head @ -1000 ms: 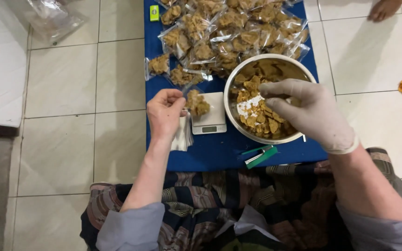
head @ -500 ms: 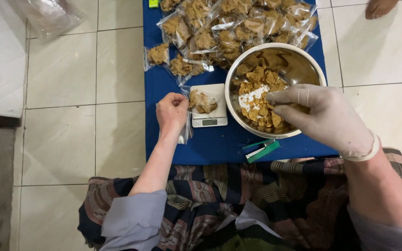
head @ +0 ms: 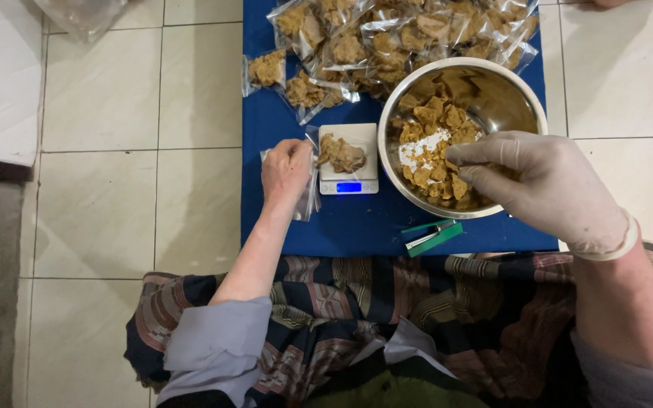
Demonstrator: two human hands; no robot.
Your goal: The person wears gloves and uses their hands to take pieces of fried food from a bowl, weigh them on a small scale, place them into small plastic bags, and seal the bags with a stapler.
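My gloved right hand (head: 542, 185) reaches into a steel bowl (head: 524, 98) of brown chips (head: 432, 147) and pinches at the pieces near the bowl's front. A small white scale (head: 351, 160) with a lit blue display carries a little heap of chips (head: 341, 153). Just left of the scale, my bare left hand (head: 286, 168) grips a stack of clear plastic bags (head: 308, 202) lying on the blue mat (head: 341, 223).
Several filled clear bags of chips (head: 387, 38) lie piled at the mat's far end. A green stapler (head: 432, 236) rests near the mat's front edge. White floor tiles (head: 115, 189) surround the mat. A clear bag (head: 81, 15) lies at the top left.
The view has shifted so the mat sits lower and closer. My right hand stays in the bowl; my left hand has settled on the plastic bags beside the scale.
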